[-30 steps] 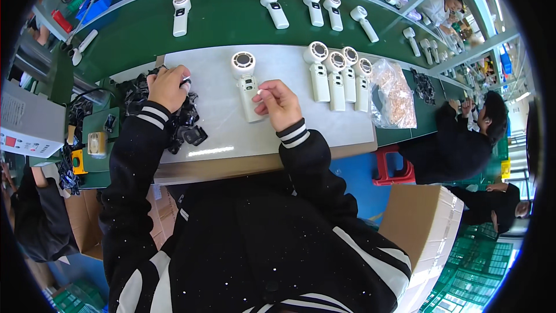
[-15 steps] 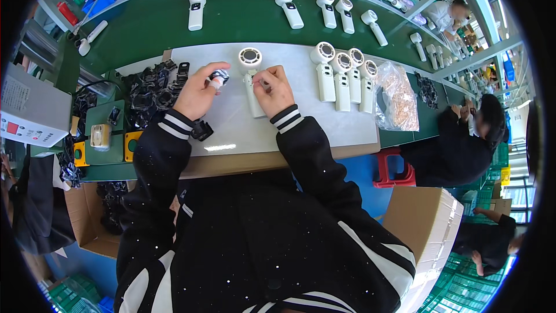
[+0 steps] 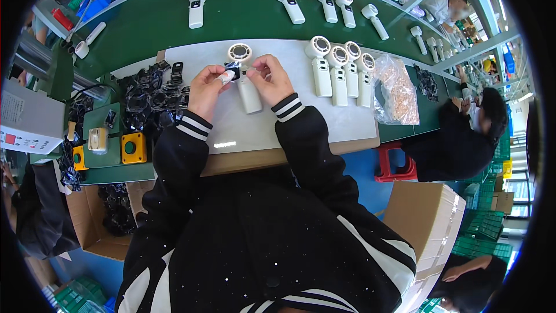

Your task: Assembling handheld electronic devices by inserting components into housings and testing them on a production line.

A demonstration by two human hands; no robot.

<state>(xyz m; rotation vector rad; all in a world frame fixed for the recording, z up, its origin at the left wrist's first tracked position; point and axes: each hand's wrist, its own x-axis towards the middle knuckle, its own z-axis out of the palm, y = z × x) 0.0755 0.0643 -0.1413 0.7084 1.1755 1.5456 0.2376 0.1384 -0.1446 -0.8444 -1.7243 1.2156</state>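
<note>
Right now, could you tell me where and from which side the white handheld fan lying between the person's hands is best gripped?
Probably by the lower half of its straight handle, coming from above, fingers closing across its narrow sides. The white handheld fan lies flat on the pale work mat, round head pointing away, and its handle end toward the person is bare. The left hand and right hand crowd the part just below the head.

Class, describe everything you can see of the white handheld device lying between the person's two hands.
The white handheld device looks like smooth plastic: a round head with a dark, ringed centre at the far end and a straight handle pointing toward the person. It lies flat on the pale mat. The left hand and right hand meet just below its head, pinching a small dark part against it.
</note>
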